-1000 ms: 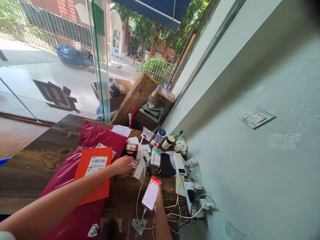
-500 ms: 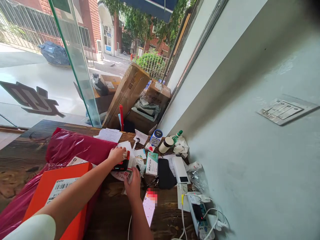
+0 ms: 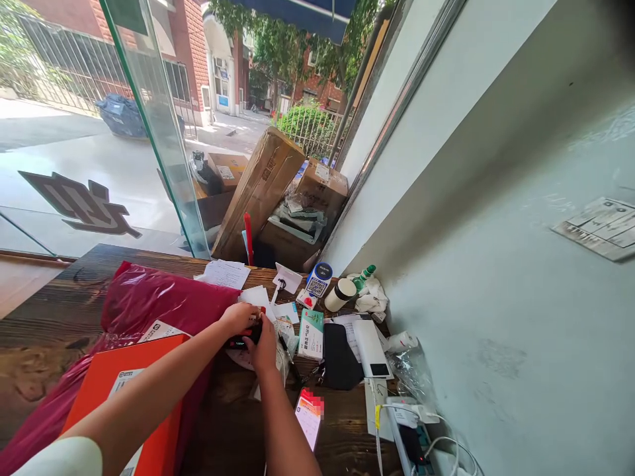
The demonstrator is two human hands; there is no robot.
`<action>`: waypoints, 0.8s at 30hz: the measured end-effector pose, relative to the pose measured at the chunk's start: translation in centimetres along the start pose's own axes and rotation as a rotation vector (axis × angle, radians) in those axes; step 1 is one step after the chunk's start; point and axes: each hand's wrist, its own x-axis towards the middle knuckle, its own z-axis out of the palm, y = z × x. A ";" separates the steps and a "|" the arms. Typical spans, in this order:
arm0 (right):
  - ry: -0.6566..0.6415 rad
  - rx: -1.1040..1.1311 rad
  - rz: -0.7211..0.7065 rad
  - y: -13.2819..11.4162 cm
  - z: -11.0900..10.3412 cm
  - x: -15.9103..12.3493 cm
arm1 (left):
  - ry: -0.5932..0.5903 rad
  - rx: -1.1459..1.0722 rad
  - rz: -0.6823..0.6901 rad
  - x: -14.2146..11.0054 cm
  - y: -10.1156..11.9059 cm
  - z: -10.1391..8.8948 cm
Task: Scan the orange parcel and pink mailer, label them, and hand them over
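Both my hands meet over a small black and red device on the wooden counter. My left hand grips its left side with fingers curled. My right hand is closed on its right side, and most of the device is hidden under them. A phone with a lit screen lies flat on the counter near my right forearm. An orange box with a barcode label rests on a crimson plastic parcel under my left arm.
Papers, a green and white carton, a black pouch, a white power bank, a QR-code stand and a white cup crowd the counter's far right. A power strip with cables lies by the wall. Cardboard boxes lean behind the glass.
My right hand has put the phone down on the counter and moved up to join the left hand on the black and red device. The view shifted slightly.
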 end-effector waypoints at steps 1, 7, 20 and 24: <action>0.016 0.005 -0.007 0.1 0.1 0.0 | 0.008 -0.003 -0.003 0.0 0.1 0.0; 0.046 0.064 -0.072 1.1 0.0 0.3 | 0.077 0.006 -0.031 -0.2 0.7 -0.2; 0.046 0.147 -0.119 2.0 0.1 0.1 | 0.045 -0.105 0.082 1.1 -1.1 2.4; 0.066 0.163 -0.125 2.1 0.2 0.1 | 0.066 -0.126 0.086 0.8 -0.9 2.5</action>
